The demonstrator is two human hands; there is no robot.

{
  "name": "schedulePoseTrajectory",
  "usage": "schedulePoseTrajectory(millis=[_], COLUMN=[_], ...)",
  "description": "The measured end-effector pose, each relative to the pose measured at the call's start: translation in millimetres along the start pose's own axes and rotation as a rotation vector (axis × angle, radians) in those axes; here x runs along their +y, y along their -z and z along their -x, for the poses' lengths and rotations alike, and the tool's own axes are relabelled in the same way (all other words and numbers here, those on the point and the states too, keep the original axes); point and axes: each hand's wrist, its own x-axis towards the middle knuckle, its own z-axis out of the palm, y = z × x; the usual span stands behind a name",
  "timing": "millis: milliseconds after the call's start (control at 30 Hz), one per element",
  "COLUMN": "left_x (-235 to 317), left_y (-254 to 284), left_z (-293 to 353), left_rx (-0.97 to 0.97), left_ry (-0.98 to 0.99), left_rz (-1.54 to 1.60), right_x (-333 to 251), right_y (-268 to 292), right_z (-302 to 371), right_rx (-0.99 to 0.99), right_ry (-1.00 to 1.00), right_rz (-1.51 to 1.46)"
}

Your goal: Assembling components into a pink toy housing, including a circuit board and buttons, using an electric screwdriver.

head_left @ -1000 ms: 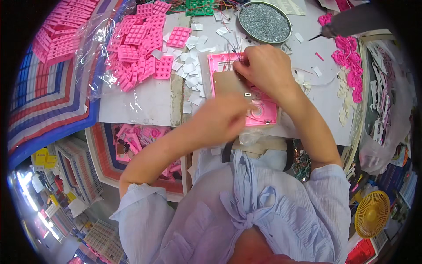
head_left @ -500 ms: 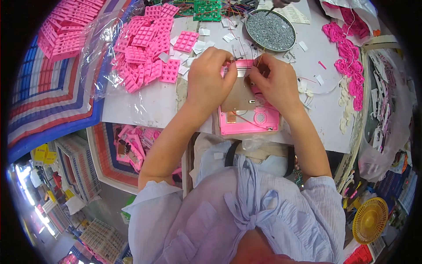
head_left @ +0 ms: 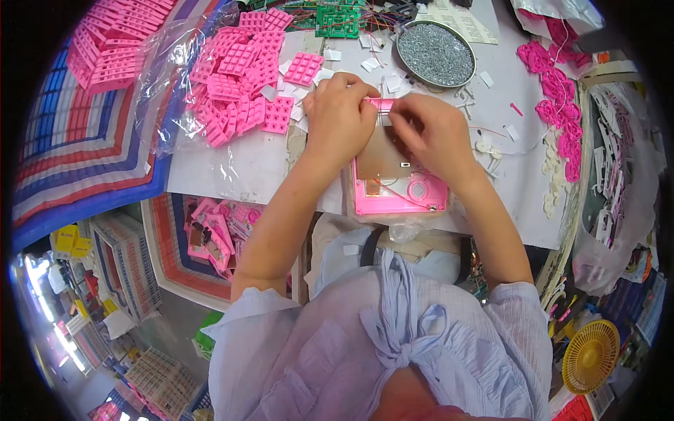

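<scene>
A pink plastic casing (head_left: 365, 205) lies open in front of me, with a brown board (head_left: 382, 165) over its upper part. Below the board show a red wire and a round ring moulded into the casing. My left hand (head_left: 338, 116) rests at the casing's upper left edge, its fingers curled closed; what they grip is hidden. Over the upper right of the board, my right hand (head_left: 437, 133) has thumb and forefinger pinched together near a bright metal strip (head_left: 383, 118). Anything between those fingertips is too small to make out.
A round dish of small screws (head_left: 435, 55) stands beyond my right hand. Pink keypads (head_left: 239, 77) are heaped at the left, near white paper pieces. Green circuit boards (head_left: 337, 21) with wires lie at the back. Pink parts (head_left: 558, 91) line the right edge.
My right hand's fingertips have moved left over the casing's top. The dark part that showed at my left fingertips is out of sight. The dark hand at the screw dish is gone.
</scene>
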Motion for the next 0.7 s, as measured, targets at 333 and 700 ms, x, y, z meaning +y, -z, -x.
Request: schedulePoseTrajectory(millis=[333,700], left_x=[-1,0], left_y=[15,55], left_z=[-8,7], left_rx=[-0.074,-0.026], left_ry=[-0.227,-0.071], left_rz=[0.179,0.065], right_x=[-2,33], right_y=[19,23], right_z=[12,-25], right_rx=[-0.257,-0.139], right_ry=[0.445,0.416], right_rz=[-0.060,0.187])
